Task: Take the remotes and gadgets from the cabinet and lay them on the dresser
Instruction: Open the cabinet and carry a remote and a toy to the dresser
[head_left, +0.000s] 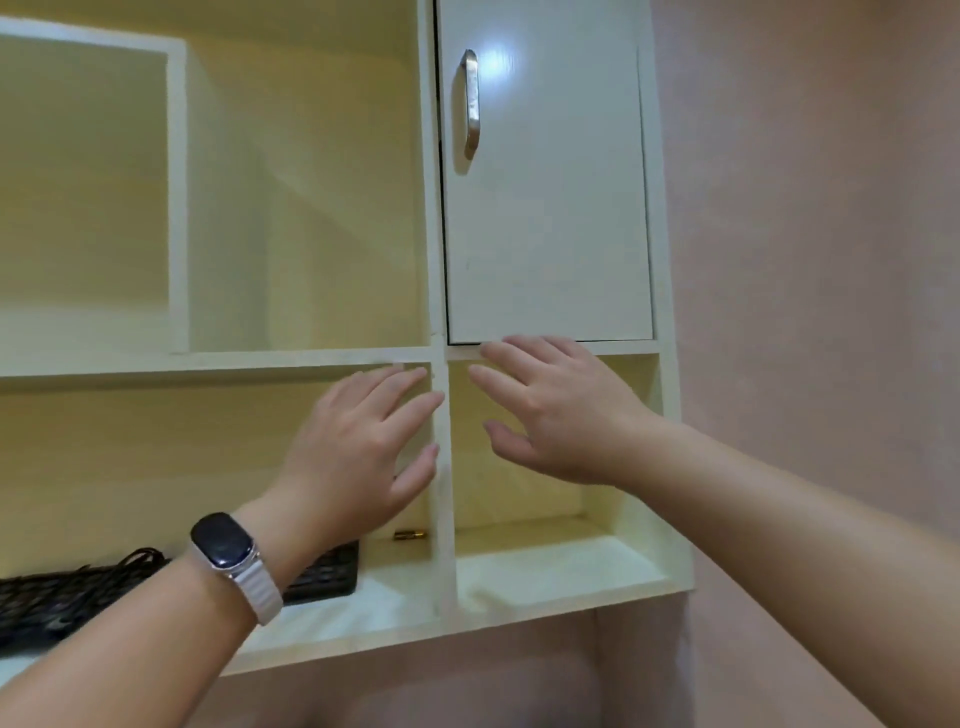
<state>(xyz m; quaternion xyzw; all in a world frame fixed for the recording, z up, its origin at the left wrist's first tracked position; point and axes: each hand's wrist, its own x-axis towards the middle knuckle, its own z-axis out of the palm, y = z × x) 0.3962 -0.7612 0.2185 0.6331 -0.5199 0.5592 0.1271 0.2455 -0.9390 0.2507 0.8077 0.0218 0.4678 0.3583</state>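
A white wall cabinet (436, 218) with open cubbies fills the view. My left hand (363, 447), with a smartwatch on the wrist, is raised in front of the lower left shelf, fingers spread and holding nothing. My right hand (561, 410) hovers before the small lower right cubby (550, 561), fingers apart and empty, fingertips near the bottom edge of the shut door (545, 208). A black keyboard (322, 571) with a tangled black cable (78, 582) lies on the lower left shelf, partly hidden by my left arm. A small gold battery (409, 534) lies behind it.
The door has a silver handle (470, 104) on its left side. The upper left cubbies show nothing inside. A pink wall (810, 260) runs to the right of the cabinet and below it. The dresser is out of view.
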